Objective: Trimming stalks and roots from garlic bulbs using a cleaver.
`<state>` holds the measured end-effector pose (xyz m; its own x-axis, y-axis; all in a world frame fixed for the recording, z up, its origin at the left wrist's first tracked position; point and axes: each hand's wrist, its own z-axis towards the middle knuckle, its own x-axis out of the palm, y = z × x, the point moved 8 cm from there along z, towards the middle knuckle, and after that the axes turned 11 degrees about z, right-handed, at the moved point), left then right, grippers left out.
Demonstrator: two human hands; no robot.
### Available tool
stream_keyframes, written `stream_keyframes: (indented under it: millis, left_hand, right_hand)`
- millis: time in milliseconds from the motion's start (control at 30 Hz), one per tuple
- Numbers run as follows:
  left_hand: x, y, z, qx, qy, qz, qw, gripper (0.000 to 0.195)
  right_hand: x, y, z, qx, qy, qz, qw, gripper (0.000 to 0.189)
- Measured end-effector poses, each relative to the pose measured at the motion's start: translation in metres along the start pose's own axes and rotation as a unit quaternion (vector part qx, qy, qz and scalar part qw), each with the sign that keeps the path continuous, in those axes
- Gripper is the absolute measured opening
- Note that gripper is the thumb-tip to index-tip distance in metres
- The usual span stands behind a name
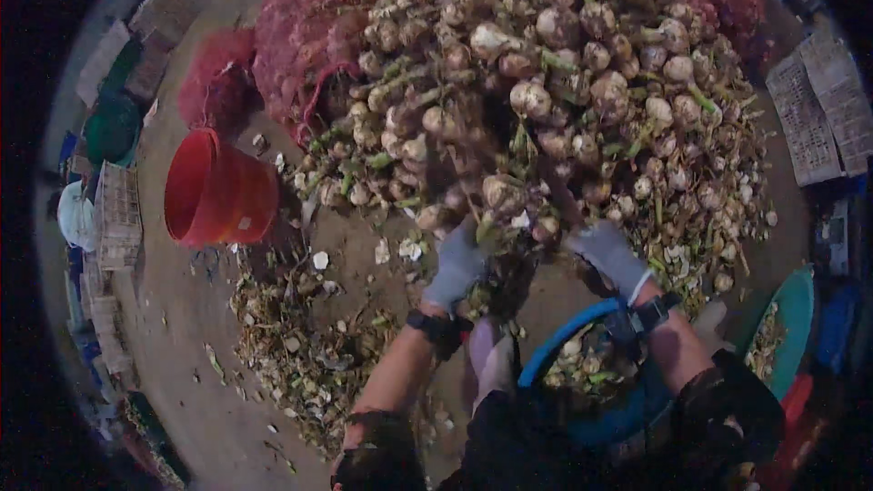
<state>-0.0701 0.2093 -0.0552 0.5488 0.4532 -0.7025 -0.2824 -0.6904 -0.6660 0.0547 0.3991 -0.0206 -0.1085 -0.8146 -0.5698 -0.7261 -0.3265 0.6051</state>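
Note:
A large heap of garlic bulbs with stems (530, 99) rises before me. My left hand (458, 266), in a grey glove, is at the heap's near edge beside bulbs and leafy stems; blur hides whether its fingers grip any. To the right, my right hand (607, 254), also gloved in grey, reaches toward the same edge, its fingertips blurred. A blue tub (539, 361) stands below my right forearm, with trimmed garlic and stems (586, 365) inside.
A red bucket (239, 198) lies tipped at the left near red mesh sacks (297, 48). Garlic scraps (307, 354) cover the floor at lower left. A green basin (791, 327) and plastic crates (805, 116) stand at the right; more crates (119, 218) line the left.

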Motion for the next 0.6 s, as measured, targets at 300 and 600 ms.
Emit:
stream_keyframes:
  millis: [300,600]
  left_hand:
    - [-0.001,-0.007,-0.048,-0.069,0.042,-0.205,0.975,0.047]
    - [0.05,0.032,-0.069,0.038,0.151,-0.11,0.982,0.033]
  right_hand:
    - [0.042,0.032,-0.042,-0.054,0.052,-0.214,0.974,0.037]
    - [0.057,0.091,-0.069,-0.278,0.103,-0.233,0.926,0.029]
